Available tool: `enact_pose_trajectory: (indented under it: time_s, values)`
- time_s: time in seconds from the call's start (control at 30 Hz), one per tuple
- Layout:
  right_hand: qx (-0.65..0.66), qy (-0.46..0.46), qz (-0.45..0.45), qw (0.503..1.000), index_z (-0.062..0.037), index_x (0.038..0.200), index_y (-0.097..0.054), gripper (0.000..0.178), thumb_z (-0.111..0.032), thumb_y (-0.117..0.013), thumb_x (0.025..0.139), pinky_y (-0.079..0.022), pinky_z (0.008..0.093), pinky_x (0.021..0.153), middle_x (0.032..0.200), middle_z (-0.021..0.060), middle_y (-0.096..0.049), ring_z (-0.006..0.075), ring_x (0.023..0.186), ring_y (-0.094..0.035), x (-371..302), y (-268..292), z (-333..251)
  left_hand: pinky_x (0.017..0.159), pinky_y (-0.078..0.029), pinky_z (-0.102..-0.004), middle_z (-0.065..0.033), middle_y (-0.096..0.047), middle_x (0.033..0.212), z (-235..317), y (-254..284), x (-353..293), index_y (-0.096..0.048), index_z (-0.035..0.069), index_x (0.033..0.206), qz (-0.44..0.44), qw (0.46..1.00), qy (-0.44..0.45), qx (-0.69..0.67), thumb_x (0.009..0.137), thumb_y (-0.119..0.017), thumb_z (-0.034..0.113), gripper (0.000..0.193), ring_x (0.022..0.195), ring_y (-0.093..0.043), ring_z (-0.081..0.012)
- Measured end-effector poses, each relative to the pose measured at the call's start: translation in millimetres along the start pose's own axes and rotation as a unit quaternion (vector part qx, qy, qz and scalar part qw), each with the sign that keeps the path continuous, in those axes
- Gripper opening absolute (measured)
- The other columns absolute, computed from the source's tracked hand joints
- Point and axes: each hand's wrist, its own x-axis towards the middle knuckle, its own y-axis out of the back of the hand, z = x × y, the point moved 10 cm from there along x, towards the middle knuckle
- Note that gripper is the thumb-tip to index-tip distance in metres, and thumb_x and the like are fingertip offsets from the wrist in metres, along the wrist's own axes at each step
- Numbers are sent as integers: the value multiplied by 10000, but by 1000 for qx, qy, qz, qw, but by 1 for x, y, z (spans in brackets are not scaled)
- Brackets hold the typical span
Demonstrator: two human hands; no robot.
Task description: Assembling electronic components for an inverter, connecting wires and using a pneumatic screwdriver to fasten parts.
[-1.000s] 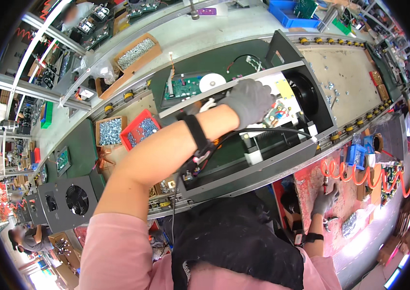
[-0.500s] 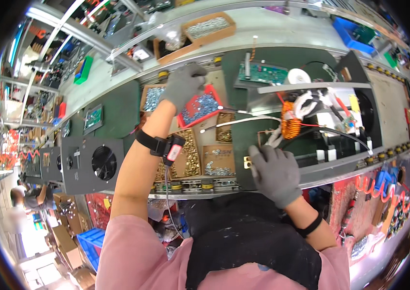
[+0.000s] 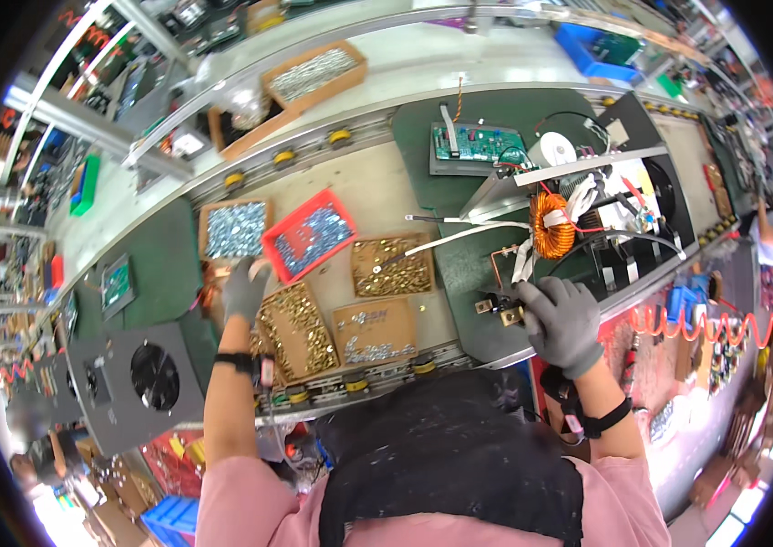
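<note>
My right hand [image 3: 561,326], in a grey glove, has its fingers closed on a small black part with brass tabs [image 3: 499,306]. The part is at the near side of an open metal chassis [image 3: 628,284]. Inside that chassis sit a copper-wound ring coil [image 3: 552,224] and several cables. A white cable with a ring end [image 3: 452,240] reaches left from the coil, over a carton of brass fasteners [image 3: 393,267]. My left hand [image 3: 245,290], also gloved, is beside the carton of silver fasteners [image 3: 235,230] and the red tray [image 3: 268,246]; its fingers are too blurred to read.
Another carton of brass fasteners [image 3: 297,333] and a carton with a few silver pieces [image 3: 374,330] lie near the front rail. A green circuit board [image 3: 482,141] is behind the chassis. Grey panels with a fan [image 3: 155,376] stand at the left. Other people are at both sides.
My left hand has moved from above the red tray down and left to beside the cartons. My right hand now grips the black part with brass tabs. The view has shifted.
</note>
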Motion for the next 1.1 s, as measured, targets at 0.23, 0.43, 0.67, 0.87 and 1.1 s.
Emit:
enact_pose_trajectory:
  time_s: [0.23,0.43,0.67,0.87,1.1]
  values:
    - [-84,-90,23,992,-118,1087,-562,373,-157,-595,718,-411,420,798,982,123,-548,325,936,-526,-46,39,155,908,-436,-426,-183,-489,1241,-111,14,-140,-503,105,1254,113,972,160,130,771,-664,220,522,1099,-499,-367]
    - [-334,-346,38,876,-188,1274,-441,528,-164,-589,767,-317,485,968,1261,92,-450,306,1164,-410,-96,55,255,1004,-376,-419,-240,-421,1323,-203,10,-224,-385,-9,1323,66,938,306,150,804,-579,336,653,1209,-425,-374]
    - [-103,-324,30,940,-136,1139,-534,421,-176,-612,727,-359,450,937,1162,105,-493,314,1103,-447,-119,-10,184,1026,-340,-417,-289,-349,1376,-218,-13,-224,-300,-134,1331,2,938,324,125,882,-381,571,839,1249,-399,-388]
    - [-30,-405,-37,913,-109,986,-610,215,-136,-554,780,-455,405,827,979,108,-588,307,953,-557,-259,-10,221,844,-469,-459,-267,-562,1144,-181,-9,-215,-442,-50,1243,14,934,310,178,869,-428,539,698,1007,-584,-384]
    - [-2,-698,112,707,-110,1071,-610,276,-215,-558,821,-456,379,867,1095,126,-608,292,1021,-581,-505,43,389,780,-500,-457,-216,-607,1099,-151,-60,-207,-466,73,1278,-43,919,327,216,908,-366,540,604,950,-621,-342]
